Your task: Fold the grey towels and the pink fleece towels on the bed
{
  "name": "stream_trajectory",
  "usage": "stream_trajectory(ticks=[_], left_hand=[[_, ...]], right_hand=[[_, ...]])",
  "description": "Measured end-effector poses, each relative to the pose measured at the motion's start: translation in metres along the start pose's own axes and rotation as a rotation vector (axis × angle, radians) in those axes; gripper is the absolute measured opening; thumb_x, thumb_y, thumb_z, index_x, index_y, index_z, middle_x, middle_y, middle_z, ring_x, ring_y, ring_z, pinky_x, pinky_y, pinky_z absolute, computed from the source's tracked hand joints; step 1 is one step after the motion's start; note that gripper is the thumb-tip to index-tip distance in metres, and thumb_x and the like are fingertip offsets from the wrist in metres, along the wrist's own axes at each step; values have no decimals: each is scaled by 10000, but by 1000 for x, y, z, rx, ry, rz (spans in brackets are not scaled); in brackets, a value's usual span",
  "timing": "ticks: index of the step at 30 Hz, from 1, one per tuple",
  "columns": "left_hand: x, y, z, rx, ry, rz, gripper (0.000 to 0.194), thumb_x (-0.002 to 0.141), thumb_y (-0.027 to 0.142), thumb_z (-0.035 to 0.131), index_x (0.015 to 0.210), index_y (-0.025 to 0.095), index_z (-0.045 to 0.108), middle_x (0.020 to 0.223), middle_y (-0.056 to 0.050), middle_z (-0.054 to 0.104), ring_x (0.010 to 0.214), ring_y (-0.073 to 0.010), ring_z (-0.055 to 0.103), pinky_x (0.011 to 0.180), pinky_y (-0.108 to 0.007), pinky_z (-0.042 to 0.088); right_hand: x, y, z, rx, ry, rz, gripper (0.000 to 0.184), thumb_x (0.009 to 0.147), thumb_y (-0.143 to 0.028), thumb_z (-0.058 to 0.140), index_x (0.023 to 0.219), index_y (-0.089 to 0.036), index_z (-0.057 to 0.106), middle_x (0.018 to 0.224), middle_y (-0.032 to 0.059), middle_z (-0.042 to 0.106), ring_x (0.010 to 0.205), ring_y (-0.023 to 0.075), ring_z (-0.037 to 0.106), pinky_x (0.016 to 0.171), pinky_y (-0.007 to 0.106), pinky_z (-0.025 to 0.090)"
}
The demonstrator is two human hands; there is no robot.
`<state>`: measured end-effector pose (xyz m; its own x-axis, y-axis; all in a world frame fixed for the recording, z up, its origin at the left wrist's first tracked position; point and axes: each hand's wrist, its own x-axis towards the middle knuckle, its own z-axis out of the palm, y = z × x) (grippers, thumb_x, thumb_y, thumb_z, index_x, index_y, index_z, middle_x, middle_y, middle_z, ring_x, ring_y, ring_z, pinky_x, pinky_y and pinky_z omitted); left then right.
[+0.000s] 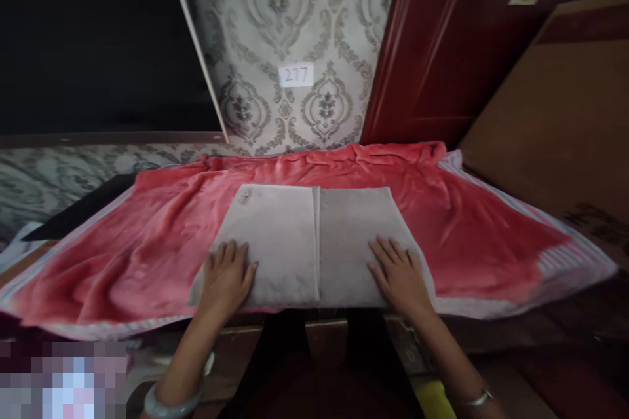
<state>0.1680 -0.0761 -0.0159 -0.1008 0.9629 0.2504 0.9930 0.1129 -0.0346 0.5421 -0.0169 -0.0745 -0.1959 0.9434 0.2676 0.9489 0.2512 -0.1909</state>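
Gray cloth [280, 236], folded, lying flat in the middle of the pink-red blanket [481, 236], at its near edge. A fold line runs near to far down the cloth's middle, splitting it into a left and a right half; right half looks a bit darker. Small dark mark at the far left corner.

Left hand [226, 277] palm down on the left edge of the cloth, fingers slightly spread, nothing gripped. Right hand [399, 273] palm down toward the right edge, fingers a bit spread, nothing gripped either. Hands well apart, both pointing far.

Pale bangle [173, 404] on left wrist, thin bracelet [479, 398] on right wrist.

Blanket spreads out left and right of the cloth, rumpled at left and far side, striped border showing at far right and near edges. Beyond it, patterned wall [334, 33] with a white label [296, 74] reading 277. Far left, dark screen [93, 46]. Far right, dark red door [432, 52]; cardboard box [565, 98] right of that. Yellow item [436, 400] at near right, unclear what.
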Motion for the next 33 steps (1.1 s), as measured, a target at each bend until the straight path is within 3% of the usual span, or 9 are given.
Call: stream_trajectory(ticks=[5, 8, 10, 13, 19, 24, 30, 33], left_hand=[[20, 74, -1, -159, -139, 306, 518, 1003, 325, 464, 1489, 162, 540, 1590, -182, 468, 1497, -352, 407, 1196, -604, 359], [17, 118, 6, -153, -108, 382, 528, 1003, 327, 482, 1503, 162, 528, 1619, -192, 419, 1527, -376, 347, 1218, -626, 312], [13, 135, 12, -134, -49, 380, 543, 1001, 347, 496, 1504, 145, 526, 1615, -223, 412, 1528, -398, 336, 1218, -643, 298], [8, 139, 17, -133, -16, 381, 551, 1002, 357, 502, 1511, 148, 516, 1606, -236, 420, 1522, -398, 349, 1213, -641, 307], [5, 133, 16, -130, -37, 389, 550, 1004, 360, 514, 1519, 168, 506, 1624, -235, 391, 1534, -390, 325, 1227, -632, 292], [6, 135, 13, -155, -58, 387, 554, 1002, 356, 521, 1523, 167, 499, 1625, -243, 382, 1536, -405, 311, 1224, -652, 282], [5, 135, 9, -297, -116, 357, 554, 974, 297, 554, 1509, 155, 517, 1648, -246, 329, 1557, -412, 246, 1244, -668, 202], [10, 127, 8, -527, -174, 341, 569, 947, 307, 579, 1503, 197, 528, 1663, -179, 337, 1574, -374, 222, 1265, -660, 132]], right_hand=[[-18, 59, -2, 164, 251, 181, 627, 980, -474, 386, 1442, -92, 572, 1449, 232, 580, 1321, 366, 548, 1077, 553, 461], [-27, 75, -3, 292, 321, 187, 653, 950, -517, 434, 1436, -103, 571, 1262, 213, 692, 1124, 343, 648, 1001, 538, 508], [-30, 78, -5, 371, 337, 193, 650, 916, -549, 471, 1394, -133, 612, 1188, 190, 722, 1061, 339, 662, 966, 537, 520], [-32, 78, -7, 506, 363, 246, 667, 853, -604, 526, 1337, -165, 662, 1151, 163, 734, 1043, 330, 664, 953, 510, 526], [-39, 72, -18, 950, 263, 576, 866, 662, -698, 726, 1324, -143, 669, 999, 126, 754, 939, 316, 695, 811, 439, 575], [-50, 54, -33, 1439, 72, 692, 651, 582, -553, 900, 1103, -196, 744, 1026, 99, 777, 944, 305, 725, 816, 414, 596], [-37, 17, -54, 1692, 154, 754, 476, 574, -443, 912, 958, -198, 775, 925, 92, 786, 923, 321, 736, 814, 448, 623], [-9, -13, -75, 1748, 144, 668, 464, 563, -419, 917, 942, -190, 778, 940, 90, 784, 900, 298, 727, 795, 413, 616]])
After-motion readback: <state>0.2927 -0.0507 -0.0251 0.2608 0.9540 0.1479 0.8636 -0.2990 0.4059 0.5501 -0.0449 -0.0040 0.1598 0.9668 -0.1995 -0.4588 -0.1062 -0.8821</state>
